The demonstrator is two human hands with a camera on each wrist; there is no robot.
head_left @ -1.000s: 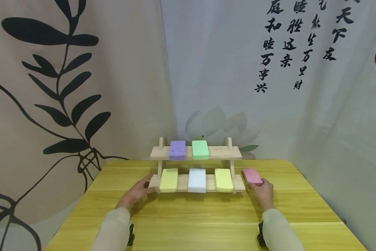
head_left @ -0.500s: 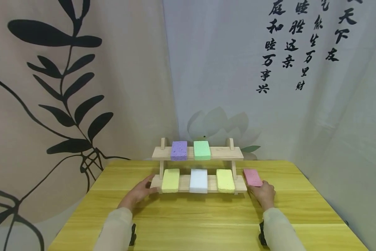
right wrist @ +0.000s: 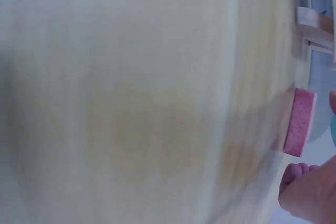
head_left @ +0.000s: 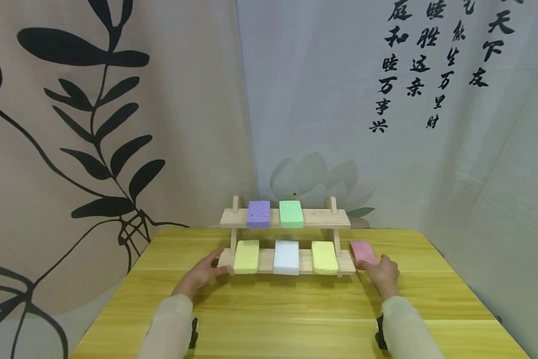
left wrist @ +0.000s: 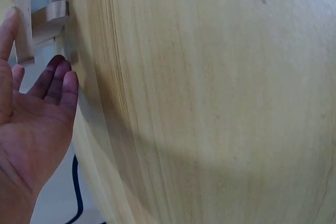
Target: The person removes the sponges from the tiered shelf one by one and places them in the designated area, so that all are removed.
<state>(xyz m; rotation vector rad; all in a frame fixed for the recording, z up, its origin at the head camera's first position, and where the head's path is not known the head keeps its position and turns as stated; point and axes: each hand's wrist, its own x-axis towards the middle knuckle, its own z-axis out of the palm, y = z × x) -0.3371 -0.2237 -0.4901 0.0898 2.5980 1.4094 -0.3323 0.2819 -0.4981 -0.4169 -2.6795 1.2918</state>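
In the head view my left hand [head_left: 203,271] is at the left end of the two-tier wooden rack [head_left: 267,261]. Its thumb lies along the front edge of the lower board, and the left wrist view shows the other fingers loosely extended past the board's end. A pink sponge [head_left: 363,252] lies on the table just right of the rack. My right hand [head_left: 383,275] is at its near end, thumb by the near left corner and fingers spread off its right side. In the right wrist view a gap shows between the curled smaller fingers [right wrist: 295,171] and the sponge.
On the upper board sit a purple sponge [head_left: 258,215] and a green sponge [head_left: 291,214]. The lower board bears a yellow sponge [head_left: 247,257], a white sponge [head_left: 286,258] and another yellow sponge [head_left: 324,258]. A printed curtain [head_left: 197,124] hangs behind the wooden table [head_left: 277,314].
My right fingers have lifted and spread away from the pink sponge's right side. The left hand keeps its place at the rack. The head view has shifted slightly, moving everything rightward.
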